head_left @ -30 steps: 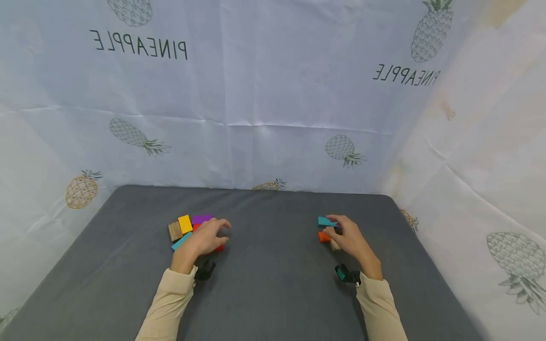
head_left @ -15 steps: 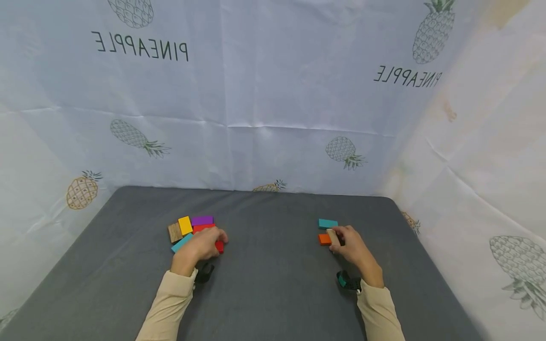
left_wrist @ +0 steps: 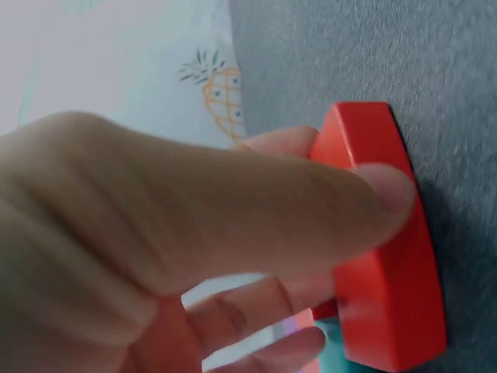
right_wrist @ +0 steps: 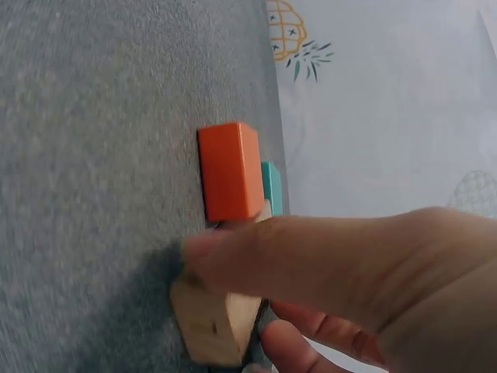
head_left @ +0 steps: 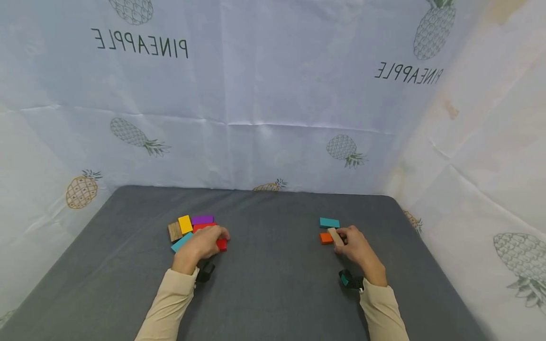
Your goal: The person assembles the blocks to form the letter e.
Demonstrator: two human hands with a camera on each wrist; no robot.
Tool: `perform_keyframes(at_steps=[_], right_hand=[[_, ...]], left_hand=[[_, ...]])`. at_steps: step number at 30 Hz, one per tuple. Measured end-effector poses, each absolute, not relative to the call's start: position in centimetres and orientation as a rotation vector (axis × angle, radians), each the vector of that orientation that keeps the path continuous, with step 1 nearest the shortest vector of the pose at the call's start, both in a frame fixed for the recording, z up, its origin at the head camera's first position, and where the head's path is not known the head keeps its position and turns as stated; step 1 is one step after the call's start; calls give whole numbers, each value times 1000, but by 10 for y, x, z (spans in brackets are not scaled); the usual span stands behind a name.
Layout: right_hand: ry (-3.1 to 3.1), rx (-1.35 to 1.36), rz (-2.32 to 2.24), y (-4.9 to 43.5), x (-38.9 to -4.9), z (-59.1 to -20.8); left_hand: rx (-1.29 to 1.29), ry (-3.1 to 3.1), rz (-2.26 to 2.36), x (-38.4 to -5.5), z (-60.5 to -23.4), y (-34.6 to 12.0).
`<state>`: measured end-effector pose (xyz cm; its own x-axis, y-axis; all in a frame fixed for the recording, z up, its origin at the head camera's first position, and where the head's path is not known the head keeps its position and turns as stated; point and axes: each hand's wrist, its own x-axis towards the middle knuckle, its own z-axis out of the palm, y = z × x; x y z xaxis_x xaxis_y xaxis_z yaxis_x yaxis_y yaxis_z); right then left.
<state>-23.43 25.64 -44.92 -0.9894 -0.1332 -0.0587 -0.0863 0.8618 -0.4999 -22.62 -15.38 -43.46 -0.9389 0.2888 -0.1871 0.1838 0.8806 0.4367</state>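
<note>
My left hand (head_left: 201, 244) pinches a red block (left_wrist: 392, 303) at the near right side of the left cluster. In the left wrist view the thumb lies across the block's face, with fingers behind it. On the right, a pale wooden block (head_left: 335, 236) is between the thumb and fingers of my right hand (head_left: 358, 248). Close beside that block lies an orange block (head_left: 326, 238), also seen upright in the right wrist view. A teal block (head_left: 329, 222) lies just beyond them. Something dark shows partly under the right fingers; its kind is hidden.
Around the left hand lie a second red block (head_left: 204, 227), a purple block (head_left: 202, 219), a yellow block (head_left: 185, 224), a brown wooden block (head_left: 174, 232) and a teal block (head_left: 182, 241). A grey cloth (head_left: 273, 265) covers the table; a pineapple-print curtain (head_left: 273, 94) hangs behind.
Both hands have come down from above the blocks. The left fingers have taken hold of the red block, which has shifted slightly right; the right fingers have taken hold of the pale wooden block.
</note>
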Motion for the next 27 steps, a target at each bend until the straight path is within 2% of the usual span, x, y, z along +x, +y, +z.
perform_keyframes(at_steps=[12, 27], right_hand=[[3046, -225, -677, 258, -235, -455], [3110, -176, -611, 251, -235, -461]], left_hand=[[560, 2790, 720, -231, -440, -142], [469, 2827, 773, -235, -449, -130]])
